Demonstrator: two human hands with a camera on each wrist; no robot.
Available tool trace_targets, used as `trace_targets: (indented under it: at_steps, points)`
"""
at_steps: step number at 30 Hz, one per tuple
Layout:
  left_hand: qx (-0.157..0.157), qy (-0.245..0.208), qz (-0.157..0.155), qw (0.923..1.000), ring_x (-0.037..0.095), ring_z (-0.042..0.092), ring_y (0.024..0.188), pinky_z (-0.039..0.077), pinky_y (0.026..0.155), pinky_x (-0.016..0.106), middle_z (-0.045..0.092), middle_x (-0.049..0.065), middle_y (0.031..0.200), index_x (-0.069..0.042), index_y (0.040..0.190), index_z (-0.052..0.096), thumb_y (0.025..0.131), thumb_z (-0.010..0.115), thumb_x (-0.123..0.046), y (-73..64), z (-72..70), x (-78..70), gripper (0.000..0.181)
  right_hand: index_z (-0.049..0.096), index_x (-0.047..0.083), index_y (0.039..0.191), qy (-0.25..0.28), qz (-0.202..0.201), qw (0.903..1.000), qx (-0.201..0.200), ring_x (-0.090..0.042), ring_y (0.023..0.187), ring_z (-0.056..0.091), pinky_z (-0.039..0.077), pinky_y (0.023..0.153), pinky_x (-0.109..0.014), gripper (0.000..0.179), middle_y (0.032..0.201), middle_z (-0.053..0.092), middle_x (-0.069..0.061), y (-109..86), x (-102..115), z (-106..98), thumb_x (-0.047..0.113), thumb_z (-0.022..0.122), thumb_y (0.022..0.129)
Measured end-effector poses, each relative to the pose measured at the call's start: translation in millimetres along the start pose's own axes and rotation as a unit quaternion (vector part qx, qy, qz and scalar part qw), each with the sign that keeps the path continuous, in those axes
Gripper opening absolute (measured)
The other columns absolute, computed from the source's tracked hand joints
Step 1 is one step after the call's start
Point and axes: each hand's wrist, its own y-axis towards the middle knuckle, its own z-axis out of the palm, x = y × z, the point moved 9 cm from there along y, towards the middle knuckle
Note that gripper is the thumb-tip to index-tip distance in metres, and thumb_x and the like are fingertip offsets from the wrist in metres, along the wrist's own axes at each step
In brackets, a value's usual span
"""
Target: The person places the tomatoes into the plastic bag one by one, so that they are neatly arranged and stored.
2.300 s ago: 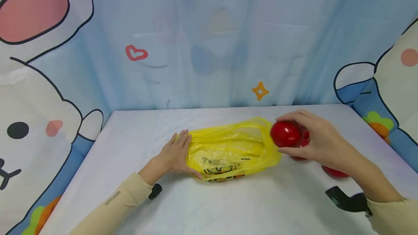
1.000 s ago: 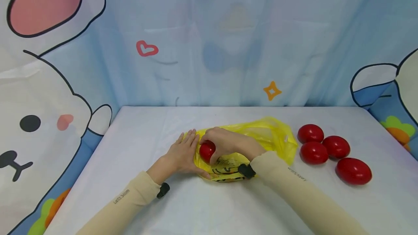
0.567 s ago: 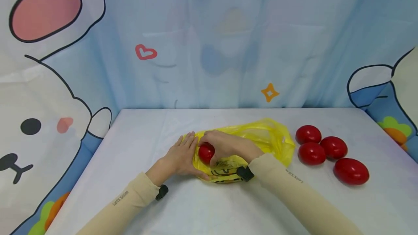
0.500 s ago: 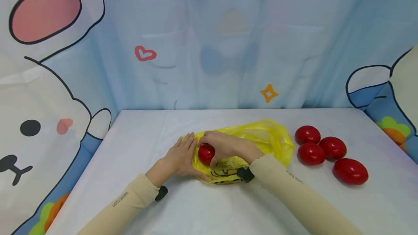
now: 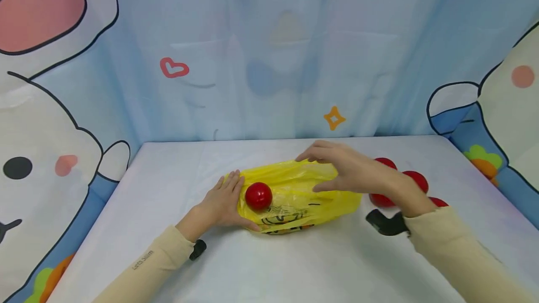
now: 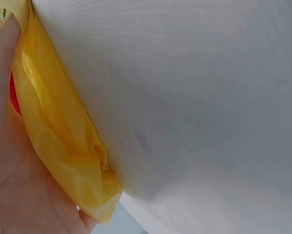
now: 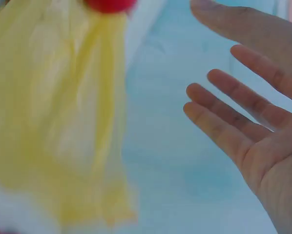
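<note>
A thin yellow plastic bag [image 5: 290,176] lies flattened across the middle of the table. On its left part rests a glossy, rounded red object [image 5: 258,196], perhaps egg-shaped. My left hand [image 5: 219,207] lies spread against the bag's left end, thumb along the near edge; the left wrist view shows its palm beside the yellow plastic [image 6: 68,141]. Above the bag's right part hovers my right hand [image 5: 349,169], fingers parted and holding nothing. Its extended fingers [image 7: 219,124] stand apart from the bag in the right wrist view.
Several similar red egg-shaped objects [image 5: 414,180] sit at the table's right, partly hidden behind my right hand and wrist. White cloth covers the table [image 5: 294,265]. A blue cartoon-printed curtain [image 5: 269,36] hangs along the back edge.
My right hand has let go of the red object on the bag's left part and drawn back to the right. The left hand has stayed at the bag's left end.
</note>
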Motion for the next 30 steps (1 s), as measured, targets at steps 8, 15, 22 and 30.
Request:
trace_targets:
  at_steps: [8, 15, 22, 30]
  points:
    - [0.004, 0.001, -0.005, 1.0, 0.036, 0.012, 0.161, 0.012, 0.13, 0.051, 0.013, 0.021, 0.173, 0.005, 0.164, 0.02, 0.076, 0.075, -0.08, -2.2, 0.2, 4.6, 0.134, 0.068, 0.009, 0.131, -0.07, 0.135, 0.9865, -0.061, -0.038, 0.117, 0.062, 0.064, 0.077, -0.052, 0.065, 0.129, 0.067, -0.015, -96.0, -82.2, -44.8, 0.016, 0.097, 0.073]
    - [0.002, -0.003, -0.012, 0.9999, 0.037, 0.013, 0.16, 0.014, 0.129, 0.052, 0.014, 0.023, 0.172, 0.006, 0.163, 0.021, 0.076, 0.075, -0.079, -7.5, 1.5, 11.2, 0.133, 0.065, -0.004, 0.129, -0.081, 0.194, 0.9765, -0.047, -0.049, 0.11, 0.063, 0.064, 0.075, -0.051, 0.069, 0.124, 0.063, -0.029, -150.8, -154.6, -43.5, 0.013, 0.098, 0.071]
    - [-0.002, -0.018, -0.004, 0.9998, 0.038, 0.014, 0.16, 0.014, 0.129, 0.053, 0.015, 0.024, 0.172, 0.007, 0.163, 0.022, 0.076, 0.075, -0.078, -7.2, 4.7, 8.9, 0.133, 0.07, -0.003, 0.121, -0.042, 0.225, 0.9735, 0.001, -0.043, 0.103, 0.063, 0.064, 0.071, -0.044, 0.061, 0.118, 0.063, -0.029, -177.9, -194.9, -16.7, 0.015, 0.097, 0.07]
    - [-0.002, -0.003, 0.005, 1.0, 0.037, 0.014, 0.16, 0.015, 0.129, 0.052, 0.014, 0.023, 0.172, 0.006, 0.163, 0.021, 0.076, 0.074, -0.08, -1.7, 2.4, 0.1, 0.134, 0.071, -0.002, 0.121, -0.037, 0.255, 0.9657, 0.033, -0.043, 0.102, 0.059, 0.064, 0.069, -0.044, 0.068, 0.109, 0.063, -0.02, -190.5, -208.4, 0.8, 0.023, 0.1, 0.066]
